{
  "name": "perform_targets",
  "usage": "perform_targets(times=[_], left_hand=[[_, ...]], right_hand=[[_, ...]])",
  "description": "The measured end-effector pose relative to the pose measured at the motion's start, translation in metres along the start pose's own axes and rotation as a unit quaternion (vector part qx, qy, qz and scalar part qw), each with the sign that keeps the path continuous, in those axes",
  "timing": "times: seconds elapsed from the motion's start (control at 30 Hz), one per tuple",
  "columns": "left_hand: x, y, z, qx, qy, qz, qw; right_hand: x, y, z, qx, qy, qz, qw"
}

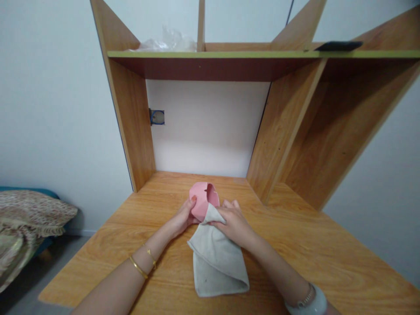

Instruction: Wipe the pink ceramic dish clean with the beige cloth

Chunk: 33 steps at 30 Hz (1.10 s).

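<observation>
A pink, hollow, faceted container [199, 202] is tilted on its side just above the wooden desk, its opening turned to the right. My left hand [184, 217] grips it from the left, thumb on the outer wall and the other fingers hidden beneath. With my right hand [233, 221] I hold a pale grey cloth [219, 264] at the container's rim. One corner of the cloth is tucked at the opening, and the rest hangs down toward the desk. A small dark notch shows on the container's rim.
The wooden desk [157, 192] has upright side panels and a shelf [203, 54] above. On the shelf lie a clear plastic bag [167, 43] and a flat black item [341, 46]. An uncovered wall socket box [158, 117] shows blue wire. A patterned blanket [33, 214] lies at far left.
</observation>
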<state>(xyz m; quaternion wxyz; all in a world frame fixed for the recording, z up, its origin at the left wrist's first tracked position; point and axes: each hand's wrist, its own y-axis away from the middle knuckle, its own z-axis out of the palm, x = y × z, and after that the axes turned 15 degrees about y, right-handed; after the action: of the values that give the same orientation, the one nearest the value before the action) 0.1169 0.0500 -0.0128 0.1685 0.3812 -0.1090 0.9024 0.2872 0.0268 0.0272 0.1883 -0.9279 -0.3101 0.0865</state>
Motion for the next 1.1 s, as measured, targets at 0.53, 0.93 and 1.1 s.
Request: perform_targets(times=[0.53,0.93,1.1], left_hand=[[0.009,0.0,-0.007,-0.081,0.006,-0.103,0.991],[-0.003,0.014,0.012,-0.063,-0.021,0.021,0.998],[-0.005,0.005,0.008,-0.027,0.024,-0.007,0.999]], right_hand=[[0.003,0.003,-0.001,0.031,-0.021,0.005,0.999],[-0.001,0.001,0.008,0.052,-0.125,0.109,0.985],[-0.003,-0.001,0.002,0.014,-0.065,0.027,0.997]])
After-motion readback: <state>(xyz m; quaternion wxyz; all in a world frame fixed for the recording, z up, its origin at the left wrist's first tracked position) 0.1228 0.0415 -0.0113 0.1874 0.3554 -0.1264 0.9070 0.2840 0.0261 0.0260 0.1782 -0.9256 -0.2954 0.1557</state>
